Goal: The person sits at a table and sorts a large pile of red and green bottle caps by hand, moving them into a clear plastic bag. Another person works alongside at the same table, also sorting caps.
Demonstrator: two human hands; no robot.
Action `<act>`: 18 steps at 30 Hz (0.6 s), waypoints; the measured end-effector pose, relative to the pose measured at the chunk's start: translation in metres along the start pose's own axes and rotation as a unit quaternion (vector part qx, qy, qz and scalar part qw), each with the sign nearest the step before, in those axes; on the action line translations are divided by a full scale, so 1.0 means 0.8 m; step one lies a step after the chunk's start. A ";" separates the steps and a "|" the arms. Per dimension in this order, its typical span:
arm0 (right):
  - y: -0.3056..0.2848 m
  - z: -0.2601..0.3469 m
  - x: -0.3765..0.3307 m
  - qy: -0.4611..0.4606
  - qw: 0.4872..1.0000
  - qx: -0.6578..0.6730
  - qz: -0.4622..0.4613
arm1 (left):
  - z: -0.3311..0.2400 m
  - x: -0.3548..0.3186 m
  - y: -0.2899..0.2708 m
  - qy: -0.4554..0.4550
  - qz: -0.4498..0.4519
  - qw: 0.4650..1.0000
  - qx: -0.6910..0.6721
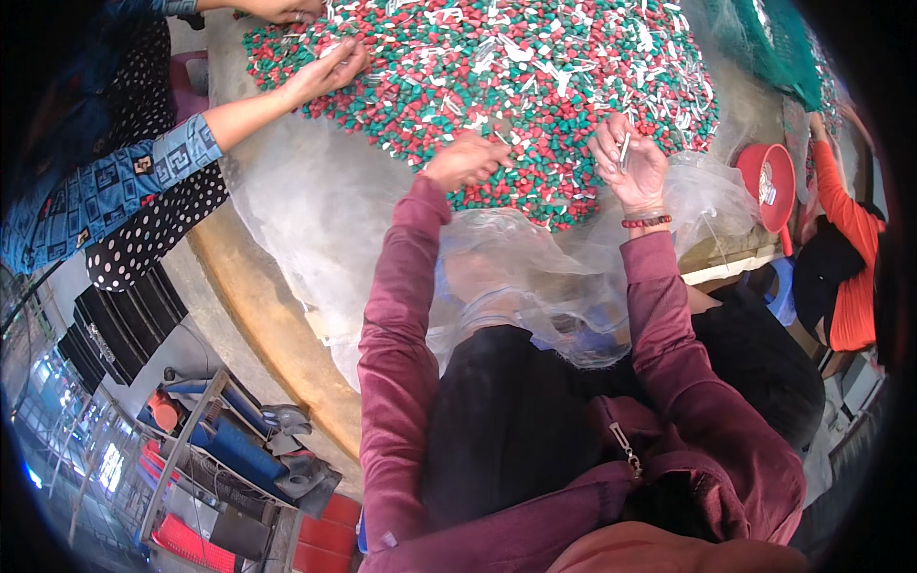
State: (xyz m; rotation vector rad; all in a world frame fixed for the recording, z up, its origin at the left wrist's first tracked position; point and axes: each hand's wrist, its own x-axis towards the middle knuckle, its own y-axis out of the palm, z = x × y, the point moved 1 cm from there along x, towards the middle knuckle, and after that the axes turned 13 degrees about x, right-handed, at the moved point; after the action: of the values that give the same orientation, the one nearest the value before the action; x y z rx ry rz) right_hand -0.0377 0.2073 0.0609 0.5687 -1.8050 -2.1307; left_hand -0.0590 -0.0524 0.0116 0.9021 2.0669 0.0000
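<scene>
A wide pile of small red, green and white pieces [564, 115] lies spread before me, with thin white strips [516, 50] scattered among them. Over its near edge is my left hand [466, 160], fingers bent and pinched together low at the pieces. Whatever sits between those fingertips is too small to make out. My right hand [632, 164] is raised at the pile's near right, palm turned up, fingers curled round a thin white strip [625, 151]. Pale sheer netting [535, 258] runs along the pile's near side and over my lap.
At the left, another person's hand [330, 72] reaches over the pile from a blue patterned sleeve. A red long-handled bowl [767, 186] holds white bits at the right. Green netting [778, 48] hangs far right, near an orange-sleeved person [848, 248]. A cluttered rack [205, 449] stands lower left.
</scene>
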 end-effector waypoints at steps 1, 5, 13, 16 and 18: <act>0.004 0.006 -0.005 0.002 1.000 -0.015 -0.021 | 0.003 0.000 -0.011 0.018 -0.026 0.999 -0.022; 0.014 0.013 0.000 0.029 0.985 -0.131 -0.113 | 0.000 -0.031 -0.063 -0.042 -0.235 0.971 -0.031; -0.022 -0.069 0.078 0.121 0.637 -0.752 -0.119 | -0.034 -0.028 -0.075 0.065 -0.461 0.741 0.484; -0.034 -0.099 0.090 0.126 0.440 -0.882 -0.112 | -0.036 0.005 -0.044 -0.027 -0.448 0.703 0.552; -0.038 -0.111 0.093 0.129 0.412 -0.897 -0.089 | -0.033 0.019 -0.019 -0.031 -0.445 0.680 0.582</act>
State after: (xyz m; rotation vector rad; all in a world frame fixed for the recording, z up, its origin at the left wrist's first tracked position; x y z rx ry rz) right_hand -0.0600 0.1010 0.0108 0.2776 1.2014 -2.3258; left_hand -0.0925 -0.0466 0.0127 0.3719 2.0913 -2.0137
